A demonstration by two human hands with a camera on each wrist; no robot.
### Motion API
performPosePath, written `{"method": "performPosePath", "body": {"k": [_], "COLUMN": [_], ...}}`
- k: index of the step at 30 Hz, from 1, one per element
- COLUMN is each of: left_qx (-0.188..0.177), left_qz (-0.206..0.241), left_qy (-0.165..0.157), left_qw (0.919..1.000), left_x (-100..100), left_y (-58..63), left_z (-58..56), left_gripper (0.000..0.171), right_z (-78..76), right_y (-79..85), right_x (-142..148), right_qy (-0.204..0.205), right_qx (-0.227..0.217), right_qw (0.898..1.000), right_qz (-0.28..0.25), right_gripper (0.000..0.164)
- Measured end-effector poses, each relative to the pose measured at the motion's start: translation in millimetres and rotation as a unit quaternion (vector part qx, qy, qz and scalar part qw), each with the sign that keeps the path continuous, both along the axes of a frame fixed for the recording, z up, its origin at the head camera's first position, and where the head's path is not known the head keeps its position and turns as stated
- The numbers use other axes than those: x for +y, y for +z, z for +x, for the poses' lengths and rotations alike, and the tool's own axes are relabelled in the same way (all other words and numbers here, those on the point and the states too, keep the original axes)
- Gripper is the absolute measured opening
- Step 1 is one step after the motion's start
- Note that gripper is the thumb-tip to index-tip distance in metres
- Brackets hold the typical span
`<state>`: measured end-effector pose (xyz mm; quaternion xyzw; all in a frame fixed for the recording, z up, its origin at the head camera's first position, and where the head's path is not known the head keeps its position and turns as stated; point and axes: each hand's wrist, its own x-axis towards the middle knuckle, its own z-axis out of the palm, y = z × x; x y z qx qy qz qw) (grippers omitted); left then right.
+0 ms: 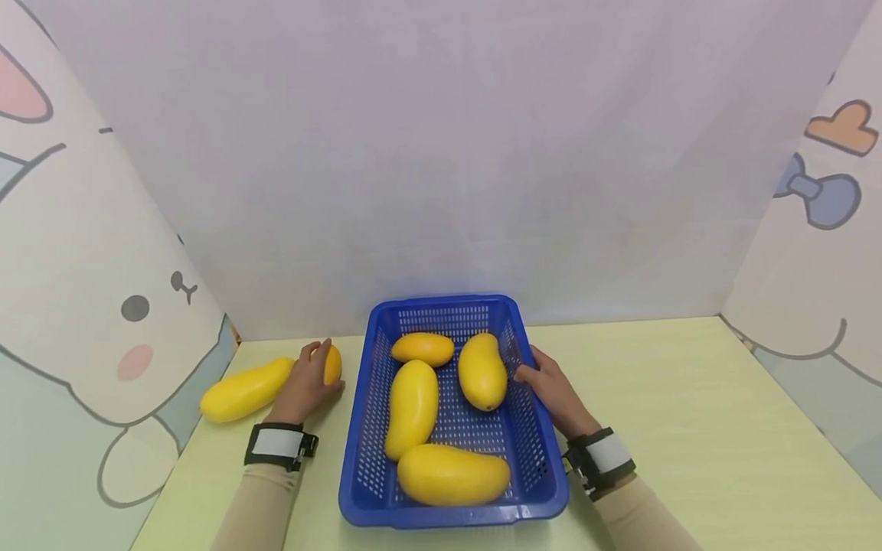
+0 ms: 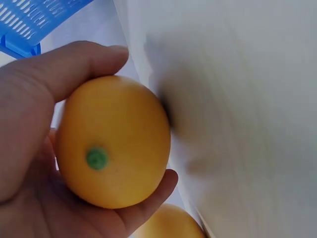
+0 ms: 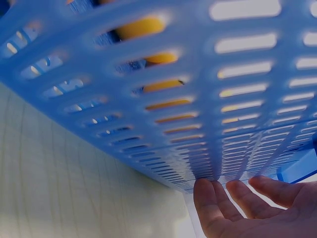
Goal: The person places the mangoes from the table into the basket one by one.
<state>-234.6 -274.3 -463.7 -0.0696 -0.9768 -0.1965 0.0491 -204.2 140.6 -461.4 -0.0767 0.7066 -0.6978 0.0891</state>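
My left hand [image 1: 308, 383] is curled around a small orange-yellow mango [image 1: 333, 366] on the table, left of the blue basket [image 1: 353, 459]. In the left wrist view the thumb and a finger wrap the held mango [image 2: 116, 144], its green stem end facing the camera. My right hand [image 1: 554, 389] grips the basket's right side, with the thumb over the rim. From the right wrist view, its fingertips [image 3: 203, 191] lie against the slotted outer wall [image 3: 198, 114]. Inside the basket are a small mango [image 1: 423, 349] and larger yellow ones [image 1: 413, 405].
A long yellow mango [image 1: 237, 394] lies on the pale table [image 1: 661, 428] just left of my left hand. Behind the basket rises a plain white backdrop [image 1: 441, 168]. Cartoon-printed panels [image 1: 83, 268] flank the table on both sides.
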Motion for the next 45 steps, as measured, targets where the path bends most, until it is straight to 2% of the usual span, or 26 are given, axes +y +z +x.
{"method": "performPosePath", "body": {"k": [11, 22, 30, 45], "left_qx": [-0.013, 0.004, 0.013, 0.091], "left_qz": [0.011, 0.013, 0.006, 0.038], "left_qy": [0.001, 0.01, 0.02, 0.011], "left_qw": [0.9999, 0.9999, 0.9997, 0.995], "left_x": [1, 0, 2, 4], "left_y": [1.8, 3.9, 11.3, 26.0], "left_z": [-1.1, 1.3, 3.3, 9.0], "left_gripper": [0.079, 0.077, 0.076, 0.075], "right_z": [-1.2, -0.6, 0.4, 1.4], "right_y": [-0.4, 0.9, 0.7, 0.0], "right_x": [1, 0, 0, 0], "right_qy": [-0.002, 0.004, 0.005, 0.0], "right_qx": [0.003, 0.003, 0.001, 0.004], "right_qw": [1.0, 1.0, 1.0, 1.0], "right_qz": [0.007, -0.006, -0.004, -0.004], "right_gripper": [0.056, 0.057, 0.057, 0.059]}}
